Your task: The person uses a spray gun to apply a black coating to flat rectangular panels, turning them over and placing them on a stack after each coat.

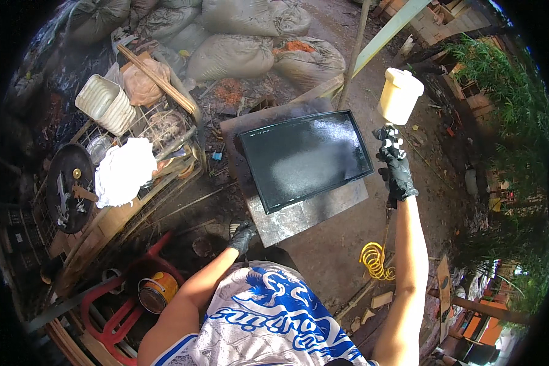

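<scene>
In my right hand (pixel 399 174), gloved in black, is a spray gun (pixel 391 141) with a pale yellow-white cup (pixel 401 96) on top. It is held just beyond the right edge of a shallow, rectangular black tray (pixel 308 160). The tray's glossy surface reflects light, brightest at its far right corner. Beneath the tray lies a worn flat board (pixel 299 221), which juts out on the near side. My left hand (pixel 243 238), also in a black glove, is closed at the board's near left corner; its fingertips are partly hidden.
To the left, a wire-mesh rack (pixel 165 141) carries a white cloth (pixel 125 172), plastic containers (pixel 105 104) and a round black pan (pixel 71 189). Filled sacks (pixel 232 56) lie behind. A yellow coiled hose (pixel 375 262) hangs below my right hand. A paint can (pixel 157 291) sits on a red chair (pixel 113 305).
</scene>
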Motion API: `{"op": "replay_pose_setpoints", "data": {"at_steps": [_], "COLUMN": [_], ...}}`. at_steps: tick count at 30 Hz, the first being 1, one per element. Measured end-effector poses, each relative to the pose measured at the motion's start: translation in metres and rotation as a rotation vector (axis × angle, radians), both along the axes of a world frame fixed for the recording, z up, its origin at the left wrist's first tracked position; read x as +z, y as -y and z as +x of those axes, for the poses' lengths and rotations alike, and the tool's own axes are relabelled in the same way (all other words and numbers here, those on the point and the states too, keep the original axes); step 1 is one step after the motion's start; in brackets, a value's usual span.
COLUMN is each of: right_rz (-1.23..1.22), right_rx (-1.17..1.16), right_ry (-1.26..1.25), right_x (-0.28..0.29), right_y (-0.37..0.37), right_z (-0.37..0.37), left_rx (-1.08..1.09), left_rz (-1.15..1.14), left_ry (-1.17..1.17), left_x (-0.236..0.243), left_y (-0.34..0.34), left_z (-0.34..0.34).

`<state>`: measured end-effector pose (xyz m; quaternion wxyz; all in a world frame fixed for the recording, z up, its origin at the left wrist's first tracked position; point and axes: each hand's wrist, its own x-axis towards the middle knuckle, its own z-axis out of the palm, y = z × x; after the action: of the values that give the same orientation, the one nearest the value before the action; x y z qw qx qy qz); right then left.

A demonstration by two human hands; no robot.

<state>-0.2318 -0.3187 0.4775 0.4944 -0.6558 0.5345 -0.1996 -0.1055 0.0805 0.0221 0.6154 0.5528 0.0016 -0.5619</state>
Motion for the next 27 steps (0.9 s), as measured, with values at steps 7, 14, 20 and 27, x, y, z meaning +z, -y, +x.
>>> {"op": "replay_pose_setpoints", "data": {"at_steps": [7, 14, 20, 27], "right_rz": [-0.075, 0.104, 0.199, 0.445], "right_rx": [0.014, 0.12, 0.189, 0.337], "right_ry": [-0.115, -0.022, -0.014, -0.009], "right_x": [-0.007, -0.004, 0.0, -0.012], "right_y": [0.002, -0.014, -0.051, -0.091], "right_z": [-0.021, -0.028, -0.015, -0.01], "left_rx": [-0.052, -0.041, 0.031, 0.093], "left_rz": [-0.001, -0.338, -0.054, -0.029], "left_ry": [-0.128, -0.145, -0.184, -0.139], "left_x": [-0.007, 0.026, 0.06, 0.081], "left_y": [0.019, 0.021, 0.035, 0.044], "left_z": [-0.023, -0.025, -0.015, -0.021]}}
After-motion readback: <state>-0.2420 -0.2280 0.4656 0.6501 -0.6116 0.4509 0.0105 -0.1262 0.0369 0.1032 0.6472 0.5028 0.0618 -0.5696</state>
